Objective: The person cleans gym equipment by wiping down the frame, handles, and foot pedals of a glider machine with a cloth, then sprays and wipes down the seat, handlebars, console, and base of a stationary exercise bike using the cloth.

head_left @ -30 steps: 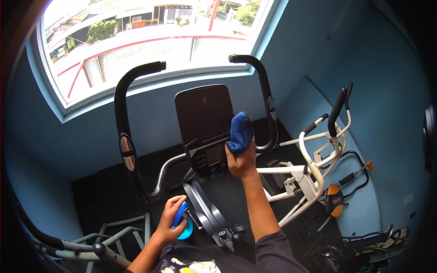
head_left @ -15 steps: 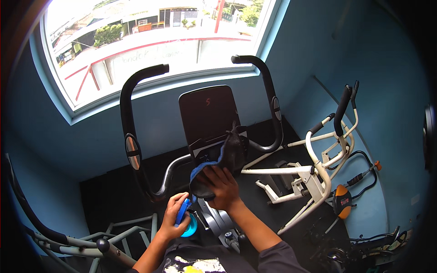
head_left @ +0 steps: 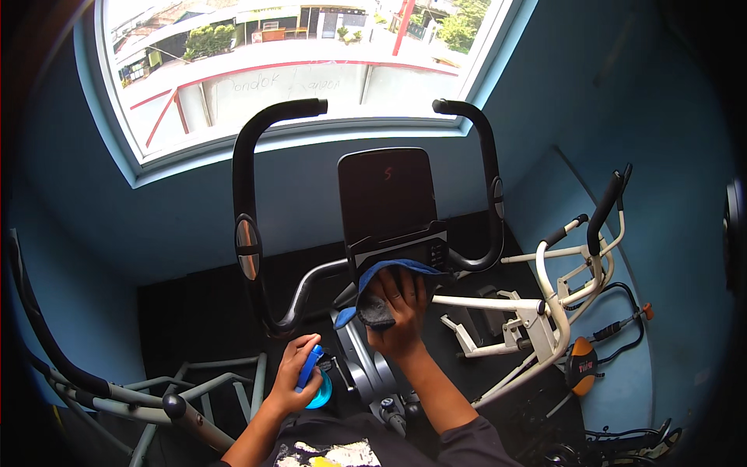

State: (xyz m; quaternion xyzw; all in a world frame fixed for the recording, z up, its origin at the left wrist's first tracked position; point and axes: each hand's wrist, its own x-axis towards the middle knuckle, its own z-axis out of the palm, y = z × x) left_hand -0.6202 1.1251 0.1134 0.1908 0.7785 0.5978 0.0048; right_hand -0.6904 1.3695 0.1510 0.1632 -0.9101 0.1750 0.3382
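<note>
The left hand [head_left: 294, 377] clasps a blue-topped turquoise plastic spray bottle [head_left: 310, 368], near left, while the right hand [head_left: 404, 315] grips a blue-and-grey cloth [head_left: 377, 313], probably light, floppy, best palmed flat, over the black rectangular console [head_left: 387, 198]'s near end.

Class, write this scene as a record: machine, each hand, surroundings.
Machine: black rectangular console between two curved black handlebars
Left hand: grips a spray bottle with blue trigger and turquoise body
Right hand: lies on a blue and grey fabric cloth over the console's lower part
Surroundings: white tubular exercise frame, right; blue wall, large rectangular window
</note>
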